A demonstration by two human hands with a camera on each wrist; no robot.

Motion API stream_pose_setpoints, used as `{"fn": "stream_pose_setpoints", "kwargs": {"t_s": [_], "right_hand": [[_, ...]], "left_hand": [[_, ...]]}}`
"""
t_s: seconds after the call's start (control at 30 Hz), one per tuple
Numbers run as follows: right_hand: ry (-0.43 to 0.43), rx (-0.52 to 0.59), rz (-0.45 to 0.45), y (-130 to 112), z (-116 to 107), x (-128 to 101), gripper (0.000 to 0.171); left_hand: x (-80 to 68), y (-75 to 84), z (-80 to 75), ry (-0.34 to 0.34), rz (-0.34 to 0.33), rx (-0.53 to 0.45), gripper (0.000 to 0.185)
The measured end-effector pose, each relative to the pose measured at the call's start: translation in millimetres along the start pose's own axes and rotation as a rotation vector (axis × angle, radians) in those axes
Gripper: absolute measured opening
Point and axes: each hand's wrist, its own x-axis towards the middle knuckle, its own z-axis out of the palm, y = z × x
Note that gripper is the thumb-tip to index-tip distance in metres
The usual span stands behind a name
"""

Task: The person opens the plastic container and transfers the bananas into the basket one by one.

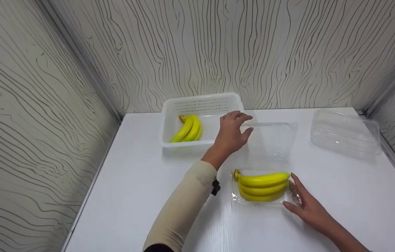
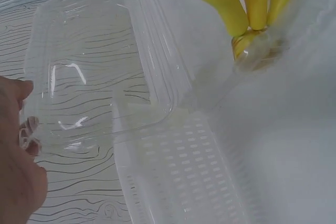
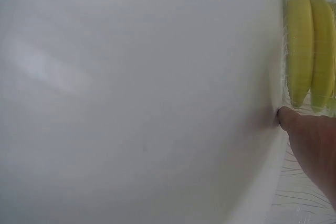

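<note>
Fingers and thumb apart, the right hand point(image 1: 309, 210) brackets the clear box point(image 1: 235, 198) cradling the yellow bananas point(image 1: 263, 188); that thin plastic looks light, slick, easily bent, best taken by its rim. Farther off, the left hand point(image 1: 233, 132), fingers spread, meets the open lid point(image 1: 270, 141) beside the white basket point(image 1: 202, 104).

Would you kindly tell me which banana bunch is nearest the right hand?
It is the banana bunch in the open clear plastic clamshell, beside the right hand; the other bunch lies farther off, in the white perforated basket.
</note>
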Motion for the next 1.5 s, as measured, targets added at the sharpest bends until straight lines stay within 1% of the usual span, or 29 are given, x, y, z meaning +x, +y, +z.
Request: {"fn": "stream_pose_setpoints", "kwargs": {"t_s": [0.13,0.27,0.33,0.37,0.43,0.53,0.63,0.7,0.83,1.0,1.2,1.37,1.5], "right_hand": [[-0.003,0.003,0.005,0.0,0.8,-0.4,0.103],[-0.021,0.015,0.023,0.3,1.2,-0.3,0.103],[-0.027,0.014,0.030,0.6,0.8,-0.1,0.103],[-0.029,0.015,0.033,0.8,0.6,0.0,0.103],[-0.030,0.016,0.036,1.1,0.5,0.0,0.103],[-0.038,0.019,0.042,1.2,1.6,0.2,0.103],[-0.038,0.017,0.044,1.2,3.2,0.6,0.103],[-0.034,0.014,0.042,1.0,3.7,0.8,0.104],[-0.027,0.025,0.034,0.6,3.3,0.4,0.103],[-0.028,0.017,0.038,-0.2,2.3,0.1,0.103],[-0.028,0.027,0.038,-0.3,1.1,0.5,0.103],[-0.024,0.021,0.021,1.8,0.1,0.5,0.101],[-0.016,0.002,0.016,2.1,-0.9,-0.5,0.102]], "left_hand": [[-11.4,0.6,-6.5,0.066,0.042,-0.003,0.034],[-31.1,0.5,-11.7,0.138,0.087,-0.016,0.027],[-42.2,0.2,-13.6,0.144,0.108,-0.019,0.024],[-47.7,-0.2,-14.6,0.134,0.120,-0.025,0.022],[-58.6,-0.8,-16.3,0.087,0.139,-0.038,0.021],[-75.9,-4.6,-17.5,-0.025,0.144,-0.038,0.021],[-92.0,-10.5,-16.6,-0.142,0.117,-0.042,0.024],[-101.1,-14.4,-14.4,-0.204,0.094,-0.051,0.026],[-115.0,-18.8,-6.2,-0.327,0.069,-0.074,0.035],[-126.9,-18.8,10.6,-0.454,0.103,-0.044,0.049],[-132.9,-13.1,29.9,-0.539,0.101,0.005,0.057],[-132.3,-8.6,41.1,-0.564,0.119,0.013,0.059],[-131.0,-6.0,48.4,-0.588,0.087,0.015,0.063]]}}
